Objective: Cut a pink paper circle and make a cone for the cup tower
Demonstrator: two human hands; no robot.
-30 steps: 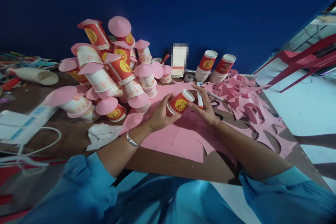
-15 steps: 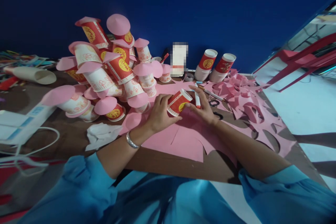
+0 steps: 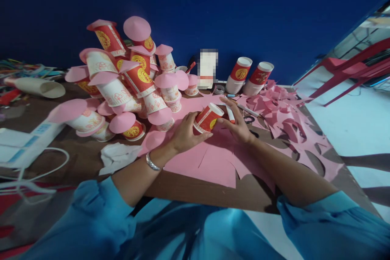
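My left hand is closed around a red and white paper cup with a gold emblem. The cup is tilted, its white end up and to the right. My right hand is open beside it, thumb and index finger apart, with the thumb tip close to or touching the cup's side. In the gap between those fingers shows a white marker with an orange-red end; whether the hand touches it I cannot tell. Pink paper sheets lie beneath both hands.
Cups with pink cone tops are piled on the left. Behind stand two cup stacks. Cut pink scraps cover the right side, near black-handled scissors. A crumpled white paper and a white cable lie left.
The cup has turned slightly in my left hand, its gold emblem now further right. My right thumb and fingers have shifted a little and cover more of the marker.
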